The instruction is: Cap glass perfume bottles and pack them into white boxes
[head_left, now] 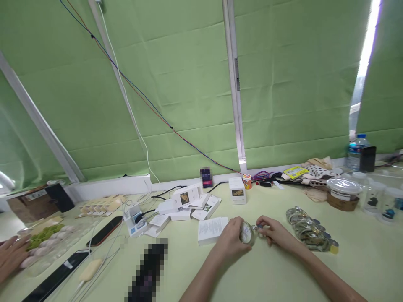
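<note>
My left hand (233, 238) is closed around a small round glass bottle (246, 233), tilted so its narrow neck points right. At that neck, the fingers of my right hand (273, 231) pinch a small dark bluish piece that looks like a cap (260, 226). Whether this piece touches the neck is too small to tell. A white box (210, 230) with printed text lies just behind my left hand. To the right of my right hand, several similar round glass bottles (307, 230) with caps lie in a row.
Small white boxes (179, 205) are piled behind, with one upright box (237, 193). Phones (105, 231) and white cables (107, 251) lie left. Another person's hand (12, 256) rests by a clear tray (40, 262). Plastic jars (373, 199) and a water bottle (354, 157) stand right.
</note>
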The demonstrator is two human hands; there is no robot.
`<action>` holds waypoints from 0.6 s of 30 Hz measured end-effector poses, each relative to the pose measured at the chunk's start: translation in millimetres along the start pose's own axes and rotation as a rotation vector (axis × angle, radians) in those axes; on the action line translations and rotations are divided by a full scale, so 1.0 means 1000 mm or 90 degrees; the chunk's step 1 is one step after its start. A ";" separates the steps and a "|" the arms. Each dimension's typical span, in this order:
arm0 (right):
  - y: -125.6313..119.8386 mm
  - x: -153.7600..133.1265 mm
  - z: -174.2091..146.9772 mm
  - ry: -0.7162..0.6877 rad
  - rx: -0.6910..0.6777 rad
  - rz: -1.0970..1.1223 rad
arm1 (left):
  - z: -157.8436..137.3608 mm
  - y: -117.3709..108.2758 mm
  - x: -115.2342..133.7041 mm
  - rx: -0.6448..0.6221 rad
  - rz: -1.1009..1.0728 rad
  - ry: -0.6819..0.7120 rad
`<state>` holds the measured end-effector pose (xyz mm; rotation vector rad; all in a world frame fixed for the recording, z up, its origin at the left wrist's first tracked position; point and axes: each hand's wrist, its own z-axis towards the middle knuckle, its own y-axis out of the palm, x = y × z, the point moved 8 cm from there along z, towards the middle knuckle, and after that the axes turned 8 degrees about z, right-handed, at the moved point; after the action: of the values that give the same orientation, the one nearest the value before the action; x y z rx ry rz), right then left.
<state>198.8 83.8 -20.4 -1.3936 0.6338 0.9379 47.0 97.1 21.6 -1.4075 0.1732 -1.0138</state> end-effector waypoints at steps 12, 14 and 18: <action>-0.039 -0.026 -0.001 0.031 0.188 -0.468 | 0.045 0.058 0.020 0.007 -0.039 -0.029; -0.047 -0.027 0.008 0.042 0.177 -0.519 | 0.055 0.064 0.025 0.014 -0.044 -0.020; -0.062 -0.022 0.020 0.083 0.150 -0.589 | 0.074 0.074 0.029 0.019 -0.057 -0.007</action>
<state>236.7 104.4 33.0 -1.3277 0.1289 0.0339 147.2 119.6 -12.1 -1.4031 0.0866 -1.0781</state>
